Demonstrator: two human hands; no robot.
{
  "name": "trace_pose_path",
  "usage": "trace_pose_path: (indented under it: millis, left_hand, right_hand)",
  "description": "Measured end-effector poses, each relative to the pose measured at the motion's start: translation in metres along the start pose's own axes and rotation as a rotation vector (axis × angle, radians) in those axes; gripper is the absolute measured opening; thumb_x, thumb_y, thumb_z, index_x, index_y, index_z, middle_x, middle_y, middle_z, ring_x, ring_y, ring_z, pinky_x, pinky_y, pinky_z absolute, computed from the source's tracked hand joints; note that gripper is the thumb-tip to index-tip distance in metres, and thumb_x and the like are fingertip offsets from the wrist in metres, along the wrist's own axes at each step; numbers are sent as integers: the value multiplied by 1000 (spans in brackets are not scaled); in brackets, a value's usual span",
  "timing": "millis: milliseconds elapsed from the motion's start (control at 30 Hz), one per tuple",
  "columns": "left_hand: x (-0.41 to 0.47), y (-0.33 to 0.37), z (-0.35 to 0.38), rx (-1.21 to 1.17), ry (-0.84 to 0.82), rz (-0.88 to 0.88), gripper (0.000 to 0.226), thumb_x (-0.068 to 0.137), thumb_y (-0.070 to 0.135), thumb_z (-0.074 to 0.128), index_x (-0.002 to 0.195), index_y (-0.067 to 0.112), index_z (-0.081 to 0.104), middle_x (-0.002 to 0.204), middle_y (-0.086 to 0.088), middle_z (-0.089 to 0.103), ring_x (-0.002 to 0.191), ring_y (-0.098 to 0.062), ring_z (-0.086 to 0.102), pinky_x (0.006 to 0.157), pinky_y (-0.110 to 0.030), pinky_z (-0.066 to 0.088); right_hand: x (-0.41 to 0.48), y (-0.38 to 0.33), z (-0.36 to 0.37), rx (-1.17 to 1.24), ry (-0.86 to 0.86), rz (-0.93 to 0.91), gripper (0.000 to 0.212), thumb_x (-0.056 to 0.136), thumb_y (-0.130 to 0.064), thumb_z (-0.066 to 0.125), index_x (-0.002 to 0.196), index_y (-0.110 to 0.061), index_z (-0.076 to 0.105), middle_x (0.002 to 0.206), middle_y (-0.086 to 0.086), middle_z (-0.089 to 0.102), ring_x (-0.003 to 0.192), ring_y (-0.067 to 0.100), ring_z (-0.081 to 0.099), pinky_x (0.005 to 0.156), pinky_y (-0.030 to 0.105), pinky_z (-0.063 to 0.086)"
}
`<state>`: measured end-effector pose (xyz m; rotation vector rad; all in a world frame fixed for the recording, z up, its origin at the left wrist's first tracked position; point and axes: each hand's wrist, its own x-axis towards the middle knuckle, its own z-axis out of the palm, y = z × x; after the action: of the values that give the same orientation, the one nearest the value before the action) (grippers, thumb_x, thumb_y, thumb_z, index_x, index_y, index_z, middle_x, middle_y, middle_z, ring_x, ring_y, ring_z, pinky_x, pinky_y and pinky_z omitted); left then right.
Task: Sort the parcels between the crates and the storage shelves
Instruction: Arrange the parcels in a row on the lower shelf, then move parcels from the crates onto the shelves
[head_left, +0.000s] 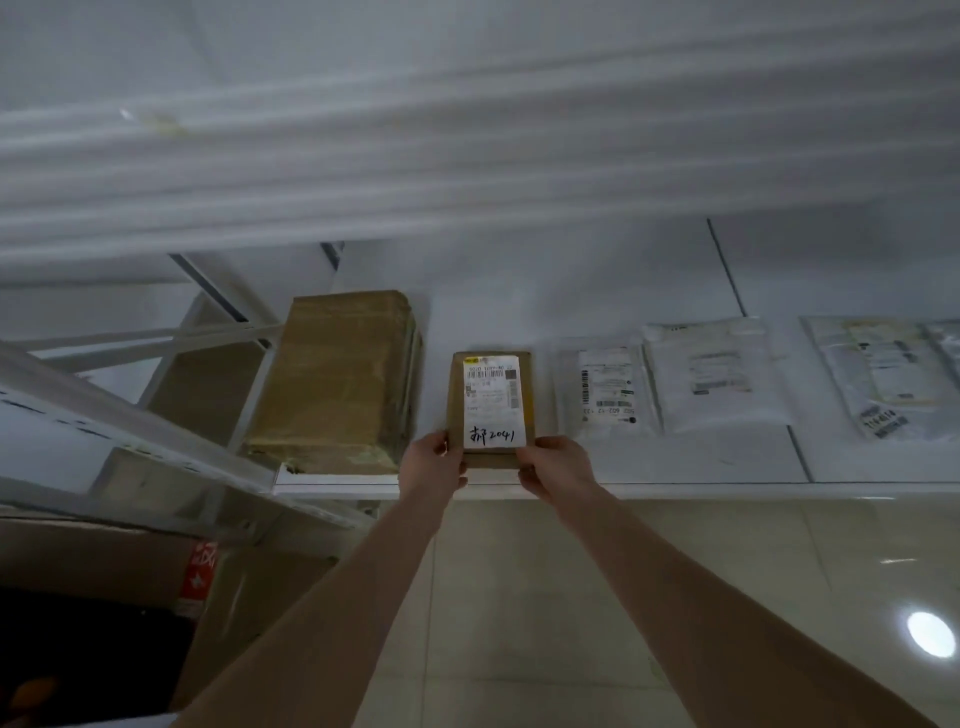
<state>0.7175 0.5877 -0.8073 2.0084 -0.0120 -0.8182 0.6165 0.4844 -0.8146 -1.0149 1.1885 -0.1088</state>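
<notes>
Brown cardboard makes up the small parcel (491, 410), which lies flat at the near edge of a white shelf (701, 457). Its white shipping label (492, 400) faces up, with dark handwriting at the near end. The left hand (434, 460) has its grip closed on the parcel's near left corner, thumb on top beside the label. The right hand (556, 467) grips the near right corner the same way, fingers curled under the edge. I cannot tell whether the parcel rests fully on the shelf or is held just above it.

Just left of the parcel, a larger taped brown box (337, 379) stands on the same shelf, close to it but not touching. To the right, three pale plastic mailers lie flat in a row: the first mailer (605, 389) near the parcel, the second mailer (714, 374) overlapping its right side, and the third mailer (883, 374) well apart at the far right. Below the shelf is a glossy tiled floor (519, 597). At the lower left, a cardboard carton (104, 551) with a red mark sits under a white metal rack (130, 431).
</notes>
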Motion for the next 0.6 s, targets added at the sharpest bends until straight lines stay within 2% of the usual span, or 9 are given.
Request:
trace_pose_path:
  millis: [67,133,167,233,300,367,433,533,600]
  left_hand:
    - [21,0,2,15,-33,18,38,91,-5,45,122,8,62,85,-5,64,76,-20,56,78,-35,53]
    - [37,0,5,35,-74,32,40,89,-3,44,121,11,63,82,-1,63,76,-18,54,76,-33,50]
    - [41,1,6,67,-103,47,40,89,-2,44,121,13,63,84,1,63,76,-17,53,74,-32,47]
    - [41,3,8,154,-178,96,41,90,1,46,126,15,58,92,-1,63,78,-17,54,73,-29,44]
    - [32,4,9,214,-220,181,45,90,-1,48,131,16,53,111,-4,64,95,-21,58,79,-26,43]
    - [20,7,0,301,-134,333,48,89,-3,49,134,15,52,126,-2,59,113,-19,56,88,-21,42]
    - [12,13,-28,398,39,510,46,89,1,50,132,16,53,127,-1,54,112,-16,54,91,-24,46]
    - [17,24,-90,544,321,688,48,85,7,56,132,14,50,124,-6,51,109,-20,51,86,-29,45]
    - [24,30,-129,618,436,659,55,84,7,59,137,12,44,134,-12,46,117,-29,49,90,-40,48]
  right_hand:
    - [17,-1,11,-13,23,-31,19,84,-3,58,101,-6,66,83,10,63,75,22,59,87,36,55]
    - [26,-2,19,-94,41,-90,17,84,-6,56,97,-14,64,93,12,66,86,25,62,88,36,54]
    - [28,-2,22,-157,43,-124,18,84,-6,56,96,-17,63,98,12,67,87,24,62,82,33,52]
    - [29,0,26,-258,59,-197,32,82,-6,61,112,-17,60,102,4,64,83,15,58,67,23,46]
    - [27,5,26,-328,159,-269,47,84,-11,63,128,-17,51,108,1,55,86,12,56,66,15,41]
    - [22,10,28,-417,281,-297,56,87,-20,63,139,-19,41,129,8,45,108,24,55,83,28,45]
    - [12,12,39,-447,308,-324,61,88,-29,64,142,-23,36,138,9,39,119,29,50,92,38,44]
    - [-5,7,77,-438,127,-384,69,89,-38,63,147,-22,30,148,5,35,128,25,45,101,40,41]
    - [-13,1,109,-435,-43,-396,78,89,-42,62,151,-20,21,154,2,28,138,23,35,110,40,34]
